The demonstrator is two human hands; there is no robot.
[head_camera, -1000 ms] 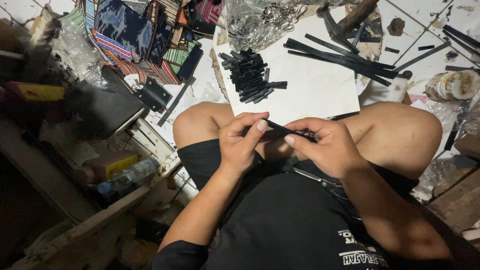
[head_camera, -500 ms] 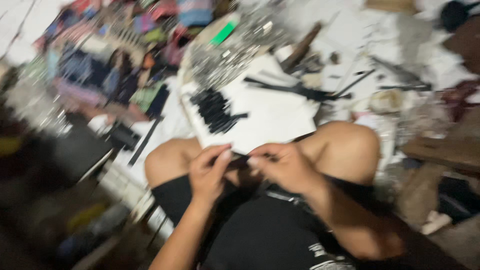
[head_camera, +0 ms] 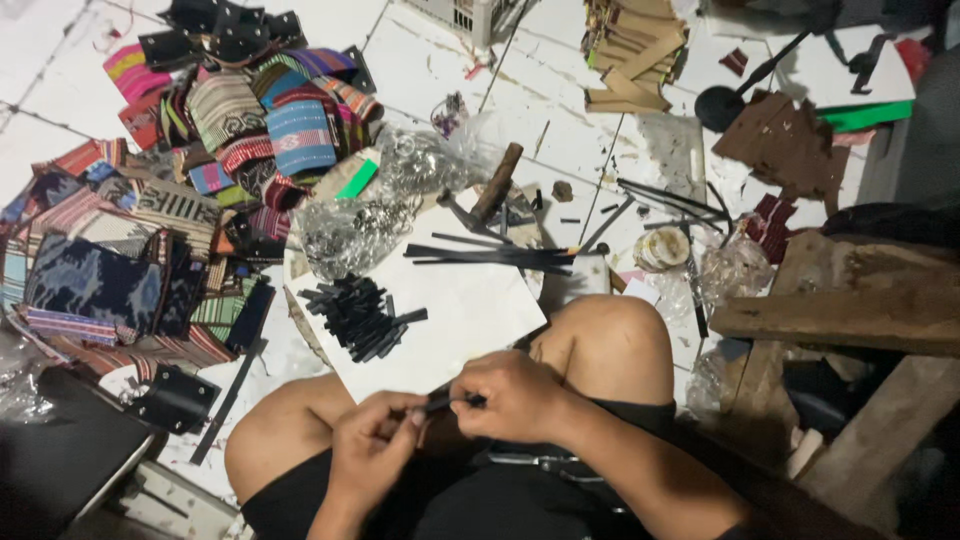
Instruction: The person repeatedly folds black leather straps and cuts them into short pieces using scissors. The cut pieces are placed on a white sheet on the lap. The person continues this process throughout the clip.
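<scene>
1. Left hand (head_camera: 372,440) and right hand (head_camera: 510,395) both pinch a thin black strip (head_camera: 447,403) between thumb and fingertips, over the lap, just beside the near edge of the white board (head_camera: 470,310).
2. Pile of short black strips (head_camera: 358,315) lies on the board's left part.
3. Long black strips (head_camera: 490,257) lie along its far edge.
4. Woven pouches (head_camera: 200,180) lie heaped on the floor, left.

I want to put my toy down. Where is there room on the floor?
The white board is bare right of the short black strips, below the long strips. Bare tile lies between the cloth pile and cardboard stack. Elsewhere it is crowded.
</scene>
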